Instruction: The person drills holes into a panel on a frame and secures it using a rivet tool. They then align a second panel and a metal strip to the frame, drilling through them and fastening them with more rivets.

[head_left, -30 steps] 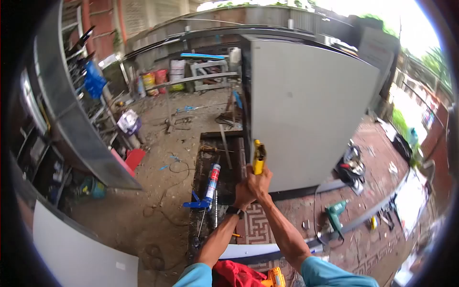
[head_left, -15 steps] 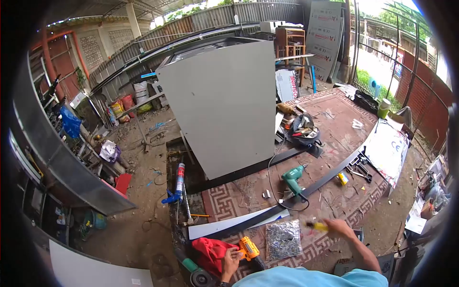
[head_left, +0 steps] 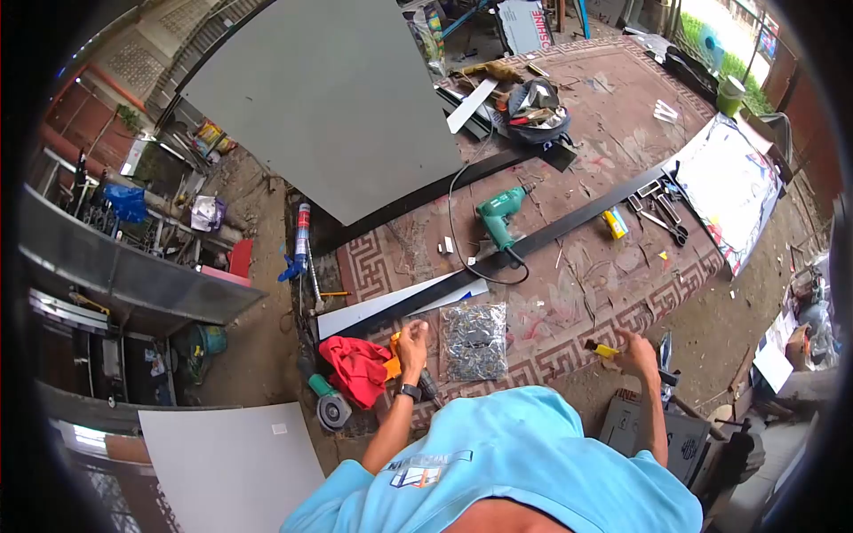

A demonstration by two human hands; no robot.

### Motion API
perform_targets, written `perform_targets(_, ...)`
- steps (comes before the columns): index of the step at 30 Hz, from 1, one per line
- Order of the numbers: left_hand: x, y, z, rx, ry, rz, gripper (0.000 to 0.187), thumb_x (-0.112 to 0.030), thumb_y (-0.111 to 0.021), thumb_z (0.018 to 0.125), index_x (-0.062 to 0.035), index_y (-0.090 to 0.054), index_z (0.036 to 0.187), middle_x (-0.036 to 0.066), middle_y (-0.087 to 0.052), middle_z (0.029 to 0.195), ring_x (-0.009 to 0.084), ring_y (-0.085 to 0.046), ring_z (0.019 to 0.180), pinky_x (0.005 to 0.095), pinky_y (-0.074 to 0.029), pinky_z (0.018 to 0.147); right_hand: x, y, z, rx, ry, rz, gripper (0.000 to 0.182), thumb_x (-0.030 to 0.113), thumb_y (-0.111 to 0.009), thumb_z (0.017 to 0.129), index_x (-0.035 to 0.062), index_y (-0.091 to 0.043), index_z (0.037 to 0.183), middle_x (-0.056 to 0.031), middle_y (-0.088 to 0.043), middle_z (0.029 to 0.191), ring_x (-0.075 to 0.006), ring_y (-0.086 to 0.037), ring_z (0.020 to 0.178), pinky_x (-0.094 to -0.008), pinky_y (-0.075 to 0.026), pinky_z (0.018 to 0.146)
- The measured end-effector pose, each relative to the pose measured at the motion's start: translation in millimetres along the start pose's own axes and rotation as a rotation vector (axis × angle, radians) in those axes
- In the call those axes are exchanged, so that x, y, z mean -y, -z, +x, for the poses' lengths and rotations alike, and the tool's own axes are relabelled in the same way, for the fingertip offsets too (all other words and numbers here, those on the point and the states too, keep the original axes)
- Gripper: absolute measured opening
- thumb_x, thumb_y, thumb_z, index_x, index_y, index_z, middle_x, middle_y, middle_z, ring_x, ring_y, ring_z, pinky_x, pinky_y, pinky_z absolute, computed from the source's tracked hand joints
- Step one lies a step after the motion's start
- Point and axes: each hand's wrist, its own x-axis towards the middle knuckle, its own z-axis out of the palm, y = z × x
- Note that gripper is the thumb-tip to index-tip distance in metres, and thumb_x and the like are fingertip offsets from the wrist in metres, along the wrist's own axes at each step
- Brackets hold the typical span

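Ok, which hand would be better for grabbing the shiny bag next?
Probably the left hand: it's closer to the shiny bag than the right hand, which holds a yellow and black tool. I can't tell whether the left is empty, though.

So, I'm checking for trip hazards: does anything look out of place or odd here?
The green drill lies on the patterned floor with its cord looped loosely across the dark strip, which looks odd because it could trip someone. White scraps lie nearby too.
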Motion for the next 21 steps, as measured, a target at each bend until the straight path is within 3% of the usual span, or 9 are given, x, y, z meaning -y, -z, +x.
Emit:
perform_targets(1, 5.5, -4.6, 8.5, -0.065, -0.034, -0.023, 0.039, -0.036, -0.063, 0.085, 0.0007, -0.061, 0.099, 0.008, -0.065, 0.085, 0.0160, -0.061, 0.078, 0.0290, -0.047, 0.072, 3.6, 11.0, 6.5, -0.030, 0.049, 0.052, 0.062, 0.018, -0.073, 0.065, 0.0151, -0.054, 0.123, -0.0165, -0.065, 0.074, -0.0318, -0.065, 0.073, -0.0400, -0.050, 0.064)
perform_targets(2, 13.4, -7.6, 9.7, -0.127, -0.063, -0.044, 0.032, -0.029, -0.065, 0.085, -0.0002, -0.062, 0.099, 0.008, -0.066, 0.084, 0.0146, -0.062, 0.077, 0.0272, -0.047, 0.072, 12.0, 22.9, 13.7, -0.035, -0.001, 0.100, 0.062, 0.018, -0.072, 0.069, 0.0175, -0.050, 0.127, -0.0189, -0.065, 0.091, -0.0363, -0.062, 0.088, -0.0436, -0.049, 0.074)
perform_targets(8, 26.6, 3.2, -2.9, -0.214, 0.015, 0.034, 0.032, -0.028, -0.063, 0.086, 0.0002, -0.061, 0.101, 0.009, -0.066, 0.086, 0.0163, -0.062, 0.079, 0.0286, -0.047, 0.074, 18.6, -11.9, 119.8, -0.215, 0.065, 0.052, 0.045, 0.007, -0.058, 0.076, 0.0131, -0.053, 0.120, -0.0223, -0.064, 0.085, -0.0399, -0.062, 0.083, -0.0479, -0.048, 0.070)
perform_targets(9, 27.5, 8.3, -5.6, -0.230, 0.035, 0.117, 0.031, -0.027, -0.063, 0.086, -0.0001, -0.061, 0.101, 0.010, -0.066, 0.086, 0.0173, -0.062, 0.079, 0.0291, -0.047, 0.074, 26.2, -10.9, 125.9, -0.195, 0.262, -0.054, 0.046, 0.007, -0.058, 0.074, 0.0111, -0.054, 0.120, -0.0233, -0.063, 0.086, -0.0395, -0.062, 0.085, -0.0485, -0.048, 0.071)
perform_targets(13, 38.2, 32.4, -1.0, -0.254, 0.030, 0.067, 0.036, -0.031, -0.065, 0.084, 0.0003, -0.060, 0.100, 0.013, -0.066, 0.089, 0.0221, -0.064, 0.080, 0.0328, -0.050, 0.071, 87.4, -14.7, 183.3, -0.316, 0.285, 0.162, 0.038, 0.012, -0.064, 0.073, 0.0061, -0.060, 0.110, -0.0205, -0.064, 0.094, -0.0388, -0.061, 0.087, -0.0443, -0.049, 0.075)
perform_targets(15, 58.8, 47.9, 32.8, -0.234, -0.025, 0.182, 0.050, -0.040, -0.068, 0.080, 0.0018, -0.057, 0.106, 0.018, -0.064, 0.099, 0.0309, -0.062, 0.092, 0.0368, -0.048, 0.078, 105.0, -31.4, 251.2, -0.535, 0.548, 0.337, 0.040, 0.012, -0.065, 0.074, 0.0060, -0.058, 0.113, -0.0202, -0.063, 0.100, -0.0375, -0.059, 0.094, -0.0437, -0.047, 0.081)
perform_targets(16, 34.1, 59.7, 51.6, -0.158, 0.097, 0.268, 0.056, -0.045, -0.066, 0.080, 0.0018, -0.057, 0.109, 0.021, -0.061, 0.108, 0.0359, -0.057, 0.102, 0.0401, -0.045, 0.085, 119.4, -32.5, 285.4, -0.471, 0.552, 0.357, 0.043, 0.012, -0.065, 0.075, 0.0053, -0.056, 0.116, -0.0202, -0.061, 0.106, -0.0368, -0.057, 0.099, -0.0428, -0.045, 0.085)
perform_targets(18, 44.4, 71.9, 105.4, -0.200, -0.079, 0.429, 0.064, -0.050, -0.060, 0.082, 0.0035, -0.053, 0.117, 0.024, -0.057, 0.114, 0.0383, -0.052, 0.109, 0.0421, -0.041, 0.092, 166.3, -21.3, 333.7, -0.398, 0.580, 0.366, 0.045, 0.012, -0.065, 0.075, 0.0047, -0.054, 0.118, -0.0202, -0.059, 0.111, -0.0361, -0.055, 0.105, -0.0419, -0.043, 0.089)
perform_targets(21, 45.8, 87.2, 188.0, -0.169, -0.038, 0.341, 0.061, -0.045, -0.053, 0.088, 0.0051, -0.048, 0.123, 0.026, -0.053, 0.121, 0.0399, -0.048, 0.114, 0.0422, -0.039, 0.096, 237.3, -2.2, 376.7, -0.289, 0.594, 0.136, 0.052, 0.005, -0.059, 0.074, 0.0006, -0.049, 0.125, -0.0210, -0.055, 0.121, -0.0357, -0.049, 0.116, -0.0389, -0.037, 0.100)
